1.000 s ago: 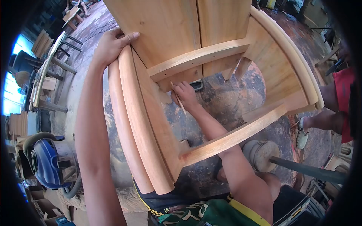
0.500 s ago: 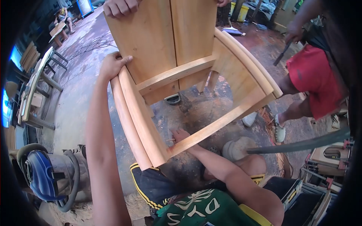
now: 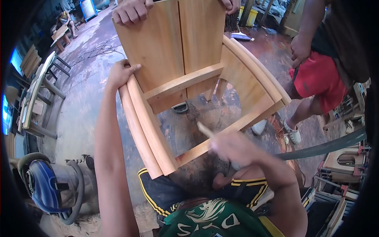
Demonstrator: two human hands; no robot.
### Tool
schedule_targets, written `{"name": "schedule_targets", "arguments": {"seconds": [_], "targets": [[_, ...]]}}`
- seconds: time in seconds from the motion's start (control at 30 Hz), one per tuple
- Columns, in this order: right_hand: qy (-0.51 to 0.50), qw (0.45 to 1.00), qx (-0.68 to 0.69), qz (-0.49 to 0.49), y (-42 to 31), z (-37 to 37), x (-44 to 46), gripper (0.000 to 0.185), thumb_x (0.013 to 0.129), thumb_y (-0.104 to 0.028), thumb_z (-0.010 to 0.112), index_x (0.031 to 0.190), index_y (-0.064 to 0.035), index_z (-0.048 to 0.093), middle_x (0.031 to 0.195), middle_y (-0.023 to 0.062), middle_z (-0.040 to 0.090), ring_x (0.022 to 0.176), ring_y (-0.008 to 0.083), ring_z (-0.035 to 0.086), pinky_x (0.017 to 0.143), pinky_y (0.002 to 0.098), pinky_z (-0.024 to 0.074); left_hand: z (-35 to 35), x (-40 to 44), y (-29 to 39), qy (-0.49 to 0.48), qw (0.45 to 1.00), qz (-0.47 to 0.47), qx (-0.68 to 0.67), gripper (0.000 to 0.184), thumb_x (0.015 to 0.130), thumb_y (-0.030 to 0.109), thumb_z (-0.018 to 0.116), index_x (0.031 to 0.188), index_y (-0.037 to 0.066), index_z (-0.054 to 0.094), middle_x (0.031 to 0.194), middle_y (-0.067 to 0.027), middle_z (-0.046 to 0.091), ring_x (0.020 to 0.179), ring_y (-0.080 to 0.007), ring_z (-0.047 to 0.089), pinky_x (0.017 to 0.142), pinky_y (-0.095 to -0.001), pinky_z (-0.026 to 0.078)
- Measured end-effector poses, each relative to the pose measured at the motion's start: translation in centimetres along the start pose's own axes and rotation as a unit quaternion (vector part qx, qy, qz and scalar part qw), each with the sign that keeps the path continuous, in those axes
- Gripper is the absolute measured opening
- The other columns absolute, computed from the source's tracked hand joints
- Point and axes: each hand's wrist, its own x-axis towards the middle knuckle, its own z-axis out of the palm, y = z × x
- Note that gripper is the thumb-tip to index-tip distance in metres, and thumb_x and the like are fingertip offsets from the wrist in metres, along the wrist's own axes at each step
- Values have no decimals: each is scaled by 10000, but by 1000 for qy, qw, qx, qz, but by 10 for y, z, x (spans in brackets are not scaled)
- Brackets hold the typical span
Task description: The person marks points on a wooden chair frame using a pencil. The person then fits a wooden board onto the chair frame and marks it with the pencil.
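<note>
A wooden chair frame [image 3: 138, 130] stands in front of me, with curved side rails, a cross rail and a tall two-board panel [image 3: 158, 51]. My left hand [image 3: 122, 75] is wrapped over the top of the left side rail, thumb against the panel. Blurred by motion, my right hand [image 3: 233, 148] is closed round a short, pale wooden stick [image 3: 205, 130] just over the front rail [image 3: 193, 154]. The stick's exact kind cannot be made out. Another person's hands [image 3: 132, 12] grip the panel's top edge.
A person in red shorts [image 3: 321, 77] stands close on the right. A blue shop vacuum [image 3: 45, 185] sits at the lower left, and a thick grey hose [image 3: 323, 148] runs in from the right. Benches [image 3: 39, 94] stand at the left; clamps [image 3: 347, 189] lie at the lower right.
My right hand has risen from inside the frame, below the front rail, to above it and rightward. The frame has shifted slightly. The hand of the person in red shorts has moved to the shorts.
</note>
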Motion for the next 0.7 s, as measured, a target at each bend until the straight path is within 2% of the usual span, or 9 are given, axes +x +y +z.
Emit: {"name": "schedule_targets", "arguments": {"seconds": [0.03, 0.07, 0.1, 0.13, 0.2, 0.3, 0.5, 0.63, 0.7], "targets": [[58, 993, -84, -62, 8, -10, 37, 406, 1027, -369, 485, 894, -1, 592, 701, 181, 614, 674, 362, 658, 664, 514, 494, -2, 0, 3, -3, 1000, -8, -14, 602, 810, 416, 819, 1136, -77, 705, 1027, -208, 754, 927, -280, 741, 866, -378, 559], [96, 960, -250, -87, 15, -15, 77, 392, 1007, -317, 474, 857, 17, 615, 779, 236, 674, 767, 438, 677, 717, 533, 514, -5, -2, 7, 1, 1000, -9, -13, 602, 810, 411, 820, 1137, -81, 703, 1027, -209, 753, 925, -277, 740, 865, -376, 559], [55, 942, -330, -12, 24, -17, 117, 321, 959, -228, 490, 913, 28, 678, 905, 273, 703, 870, 460, 686, 773, 523, 533, -6, -5, 12, 3, 1000, -8, -13, 603, 810, 406, 821, 1139, -84, 701, 1027, -211, 753, 922, -274, 740, 864, -374, 559], [-18, 928, -360, 89, 39, -17, 154, 289, 880, -179, 559, 1025, 10, 723, 998, 261, 722, 956, 410, 712, 829, 490, 554, -4, -8, 15, 5, 1000, -8, -16, 603, 810, 402, 822, 1140, -88, 699, 1028, -212, 752, 919, -271, 739, 864, -373, 559], [-63, 895, -417, 145, 113, -2, 230, 342, 820, -168, 626, 1107, -28, 748, 1116, 231, 725, 1052, 348, 717, 871, 460, 564, -3, -6, 14, 2, 1000, -8, -18, 612, 807, 407, 824, 1146, -87, 698, 1032, -211, 752, 919, -271, 740, 862, -372, 560], [-76, 884, -432, 162, 151, 17, 279, 346, 805, -175, 665, 1112, -45, 757, 1190, 192, 719, 1123, 309, 701, 911, 435, 565, -4, -5, 14, 0, 1000, -20, -2, 624, 801, 412, 827, 1157, -83, 697, 1040, -207, 752, 923, -272, 739, 865, -370, 559], [-12, 904, -407, 131, 154, 44, 310, 334, 839, -133, 634, 1139, -40, 746, 1265, 188, 689, 1194, 299, 667, 968, 422, 550, -8, -4, 14, 12, 1000, 0, -3, 631, 797, 422, 829, 1156, -80, 698, 1055, -211, 750, 942, -275, 739, 874, -374, 559], [-61, 896, -436, 57, 123, 42, 283, 257, 887, -157, 628, 1078, -44, 759, 1158, 211, 716, 1120, 336, 691, 920, 440, 565, -4, -6, 13, -7, 1000, -13, -3, 630, 801, 417, 824, 1161, -84, 695, 1063, -218, 748, 954, -283, 738, 884, -380, 558], [9, 936, -353, -7, 82, 27, 251, 253, 919, -250, 653, 1022, -46, 762, 1046, 222, 730, 1035, 336, 712, 872, 427, 570, -6, -4, 12, -4, 1000, -19, -1, 628, 803, 415, 821, 1161, -86, 695, 1060, -220, 748, 960, -290, 738, 887, -382, 557]]}}
